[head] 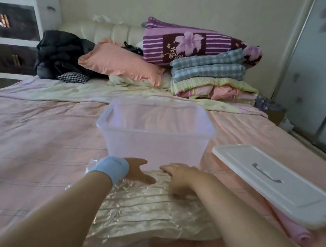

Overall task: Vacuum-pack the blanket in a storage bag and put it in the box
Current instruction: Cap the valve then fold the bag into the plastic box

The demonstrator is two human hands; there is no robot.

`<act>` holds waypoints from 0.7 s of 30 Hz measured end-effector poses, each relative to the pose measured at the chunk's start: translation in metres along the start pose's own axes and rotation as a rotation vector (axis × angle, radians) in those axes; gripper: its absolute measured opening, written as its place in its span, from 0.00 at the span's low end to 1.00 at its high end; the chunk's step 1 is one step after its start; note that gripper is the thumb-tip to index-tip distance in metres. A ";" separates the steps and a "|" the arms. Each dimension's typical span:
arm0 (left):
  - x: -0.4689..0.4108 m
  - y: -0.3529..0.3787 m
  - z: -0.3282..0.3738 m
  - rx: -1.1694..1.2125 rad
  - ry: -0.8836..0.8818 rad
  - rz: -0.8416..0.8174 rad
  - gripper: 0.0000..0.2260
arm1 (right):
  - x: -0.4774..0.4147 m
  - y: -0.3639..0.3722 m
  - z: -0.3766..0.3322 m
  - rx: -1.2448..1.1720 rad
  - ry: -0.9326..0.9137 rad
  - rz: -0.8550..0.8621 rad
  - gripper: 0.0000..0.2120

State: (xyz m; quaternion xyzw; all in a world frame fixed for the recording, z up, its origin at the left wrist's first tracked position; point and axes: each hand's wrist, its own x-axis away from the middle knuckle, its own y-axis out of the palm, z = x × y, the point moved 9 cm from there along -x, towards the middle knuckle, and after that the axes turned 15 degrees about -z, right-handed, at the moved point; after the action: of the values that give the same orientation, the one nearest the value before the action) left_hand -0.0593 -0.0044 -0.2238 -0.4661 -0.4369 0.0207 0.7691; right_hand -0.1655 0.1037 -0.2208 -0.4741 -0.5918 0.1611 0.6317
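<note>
Left hand (138,170), right hand (180,179) on storage bag (142,211), by clear box (153,137)

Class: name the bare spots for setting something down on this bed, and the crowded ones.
Free: pink bedspread left of the clear plastic box and shiny packed storage bag, and behind the box. Crowded: the headboard end; the right, under the flat white lid.

Dim, soft indoor light; wide-angle bending at edges, perhaps slightly blurred.

Pink roll (299,235) half under the white lid (278,182); drawer unit (34,20) partly beyond the left edge.
</note>
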 end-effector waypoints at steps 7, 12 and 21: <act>-0.045 0.000 -0.016 -0.057 -0.059 -0.178 0.47 | -0.040 0.002 0.007 -0.007 -0.053 -0.110 0.37; -0.026 0.022 -0.017 0.145 -0.051 -0.317 0.50 | -0.010 0.002 -0.002 -0.025 -0.068 -0.067 0.36; 0.010 0.052 -0.004 0.071 -0.105 -0.528 0.53 | 0.016 0.007 0.005 -0.156 -0.017 -0.497 0.44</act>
State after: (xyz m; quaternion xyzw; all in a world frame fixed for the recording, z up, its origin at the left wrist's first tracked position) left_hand -0.0308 0.0269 -0.2564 -0.3068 -0.5815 -0.1412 0.7401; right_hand -0.1638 0.1210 -0.2173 -0.3598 -0.7061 -0.0412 0.6085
